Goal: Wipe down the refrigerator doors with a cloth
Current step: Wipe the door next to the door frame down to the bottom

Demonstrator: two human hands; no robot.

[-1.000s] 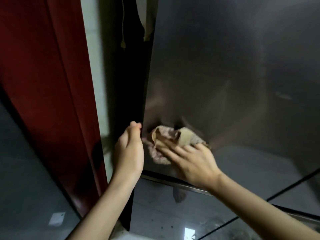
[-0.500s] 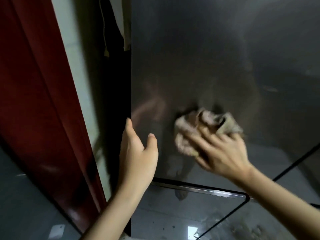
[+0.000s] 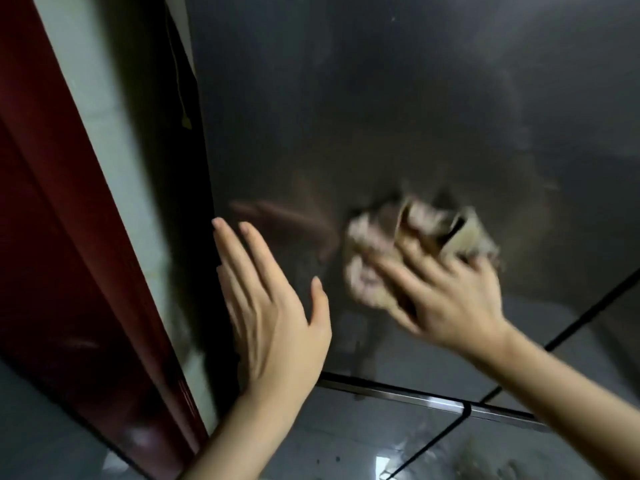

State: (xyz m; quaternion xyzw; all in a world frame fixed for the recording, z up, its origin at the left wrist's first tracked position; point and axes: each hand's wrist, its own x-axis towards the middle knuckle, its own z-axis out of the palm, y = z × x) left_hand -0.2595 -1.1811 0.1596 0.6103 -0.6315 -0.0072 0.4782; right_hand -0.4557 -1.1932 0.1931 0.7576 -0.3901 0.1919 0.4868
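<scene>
Head: one cloth (image 3: 375, 247), right hand (image 3: 446, 299) pressing — left hand (image 3: 273, 317) flat, one refrigerator door (image 3: 381, 98).

Right hand (image 3: 446, 296) and cloth (image 3: 415, 230) both blurred, cloth partly hidden under that hand.

Right hand (image 3: 446, 299): is pressing a crumpled beige cloth (image 3: 374, 258) against the dark glossy refrigerator door (image 3: 381, 98) with spread fingers; both are showing blurred.
Left hand (image 3: 273, 317): is hovering at the door's left edge, fingers straight; contact unclear.
Left side: a dark red panel (image 3: 69, 237) is flanking a pale wall strip (image 3: 114, 150).
</scene>
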